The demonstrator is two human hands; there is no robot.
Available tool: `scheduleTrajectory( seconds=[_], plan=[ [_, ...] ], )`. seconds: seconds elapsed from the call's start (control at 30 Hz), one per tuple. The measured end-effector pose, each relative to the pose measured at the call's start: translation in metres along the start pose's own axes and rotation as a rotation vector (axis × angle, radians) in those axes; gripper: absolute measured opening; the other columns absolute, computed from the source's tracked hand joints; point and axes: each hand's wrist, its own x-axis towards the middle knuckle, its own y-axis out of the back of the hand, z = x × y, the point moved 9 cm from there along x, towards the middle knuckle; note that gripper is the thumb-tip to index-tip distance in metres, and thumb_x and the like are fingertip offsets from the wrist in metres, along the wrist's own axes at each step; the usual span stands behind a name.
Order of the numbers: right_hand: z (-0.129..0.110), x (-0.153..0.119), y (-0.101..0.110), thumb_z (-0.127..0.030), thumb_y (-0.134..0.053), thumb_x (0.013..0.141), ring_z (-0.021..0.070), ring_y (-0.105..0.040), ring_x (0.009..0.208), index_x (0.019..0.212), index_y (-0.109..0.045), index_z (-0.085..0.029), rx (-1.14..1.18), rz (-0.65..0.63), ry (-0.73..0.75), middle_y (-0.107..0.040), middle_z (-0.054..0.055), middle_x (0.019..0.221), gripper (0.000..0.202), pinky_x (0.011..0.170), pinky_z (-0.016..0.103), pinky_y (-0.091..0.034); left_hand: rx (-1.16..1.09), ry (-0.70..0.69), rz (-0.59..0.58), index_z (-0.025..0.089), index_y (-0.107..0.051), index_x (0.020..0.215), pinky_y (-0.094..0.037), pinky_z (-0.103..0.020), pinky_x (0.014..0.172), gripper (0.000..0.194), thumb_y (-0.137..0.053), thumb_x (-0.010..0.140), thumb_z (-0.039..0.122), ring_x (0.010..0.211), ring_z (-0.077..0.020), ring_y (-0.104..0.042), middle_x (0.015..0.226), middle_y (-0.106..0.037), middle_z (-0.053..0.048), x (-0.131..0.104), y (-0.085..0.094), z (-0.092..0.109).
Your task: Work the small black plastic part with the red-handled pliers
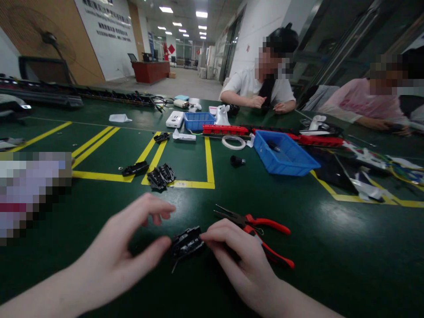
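A small black part (187, 242) with metal bits and a thin wire end rests on the green table between my hands. My left hand (132, 247) has its fingers apart, thumb tip at the part's left end, forefinger raised above it. My right hand (243, 260) pinches the part's right end between thumb and forefinger. Red-handled pliers (247, 221) lie just behind my right hand, jaws spread and pointing left; the hand partly covers them. Farther back, similar black parts (161, 176) sit by the yellow tape, with another (135, 168) to their left.
A blue bin (283, 152) stands at back right, near a tape roll (233, 141) and a black cylindrical piece (237, 160). Red strips (225, 129) and a smaller blue bin (199, 120) lie beyond. Two people sit across the table. A blurred-out object is at left.
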Motion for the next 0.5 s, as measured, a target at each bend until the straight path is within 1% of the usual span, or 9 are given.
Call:
scheduleTrajectory(
  seconds=[0.03, 0.1, 0.13, 0.2, 0.3, 0.37, 0.43, 0.5],
  plan=[
    [0.003, 0.001, 0.002, -0.01, -0.047, 0.091, 0.0126, -0.062, 0.082, 0.1, -0.063, -0.018, 0.008, 0.022, -0.025, -0.065, 0.004, 0.091, 0.02, 0.073, 0.026, -0.052, 0.024, -0.004, -0.048, 0.024, -0.054, 0.125, -0.054, -0.034, 0.084, 0.04, -0.063, 0.087, 0.032, 0.1, -0.0207, -0.059, 0.118, -0.059, -0.007, 0.007, -0.01, 0.003],
    [0.007, 0.004, 0.006, -0.012, -0.053, 0.09, 0.0124, -0.063, 0.079, 0.094, -0.065, -0.019, 0.009, 0.065, -0.062, -0.066, 0.002, 0.086, 0.015, 0.071, 0.026, -0.052, 0.075, -0.004, -0.139, 0.026, -0.054, 0.125, -0.053, -0.036, 0.086, 0.047, -0.067, 0.081, 0.032, 0.102, -0.0231, -0.058, 0.119, -0.058, -0.006, 0.014, -0.029, 0.006],
    [0.008, 0.005, 0.007, -0.013, -0.054, 0.089, 0.0125, -0.063, 0.078, 0.092, -0.066, -0.019, 0.007, 0.079, -0.077, -0.067, 0.002, 0.084, 0.013, 0.07, 0.026, -0.052, 0.09, -0.004, -0.168, 0.026, -0.055, 0.124, -0.053, -0.038, 0.086, 0.047, -0.068, 0.079, 0.031, 0.101, -0.0239, -0.058, 0.119, -0.058, -0.006, 0.014, -0.036, 0.006],
    [0.01, 0.006, 0.009, -0.014, -0.056, 0.088, 0.0127, -0.064, 0.076, 0.089, -0.067, -0.019, 0.0, 0.088, -0.102, -0.067, 0.002, 0.082, 0.012, 0.068, 0.025, -0.052, 0.057, 0.019, -0.205, 0.026, -0.055, 0.123, -0.052, -0.038, 0.088, 0.043, -0.065, 0.081, 0.025, 0.101, -0.0225, -0.058, 0.116, -0.059, -0.005, 0.012, -0.045, 0.005],
    [0.011, 0.008, 0.009, -0.014, -0.055, 0.087, 0.0131, -0.064, 0.076, 0.088, -0.069, -0.02, -0.008, 0.079, -0.113, -0.067, 0.003, 0.083, 0.014, 0.066, 0.025, -0.053, -0.06, 0.022, -0.234, 0.026, -0.055, 0.121, -0.053, -0.034, 0.087, 0.037, -0.058, 0.085, 0.02, 0.101, -0.0199, -0.057, 0.112, -0.06, -0.005, 0.009, -0.049, 0.004],
    [0.01, 0.009, 0.008, -0.013, -0.055, 0.087, 0.013, -0.065, 0.076, 0.09, -0.07, -0.02, -0.014, 0.064, -0.099, -0.068, 0.003, 0.084, 0.017, 0.065, 0.024, -0.054, -0.119, 0.003, -0.236, 0.024, -0.055, 0.118, -0.053, -0.032, 0.086, 0.031, -0.057, 0.087, 0.02, 0.1, -0.0191, -0.058, 0.111, -0.06, -0.005, 0.009, -0.048, 0.006],
    [0.006, 0.01, 0.005, -0.011, -0.055, 0.086, 0.0126, -0.065, 0.075, 0.091, -0.07, -0.02, -0.023, 0.037, -0.065, -0.068, 0.003, 0.084, 0.019, 0.065, 0.023, -0.054, -0.128, -0.035, -0.243, 0.023, -0.057, 0.113, -0.053, -0.03, 0.085, 0.024, -0.057, 0.088, 0.022, 0.1, -0.0184, -0.058, 0.111, -0.06, -0.006, 0.009, -0.048, 0.01],
    [0.001, 0.009, 0.003, -0.009, -0.054, 0.085, 0.0123, -0.065, 0.074, 0.092, -0.07, -0.02, -0.041, 0.018, -0.013, -0.068, 0.003, 0.084, 0.021, 0.064, 0.022, -0.055, -0.089, -0.085, -0.254, 0.023, -0.06, 0.109, -0.053, -0.03, 0.085, 0.019, -0.056, 0.09, 0.024, 0.099, -0.018, -0.059, 0.112, -0.06, -0.006, 0.008, -0.048, 0.016]
  ],
)
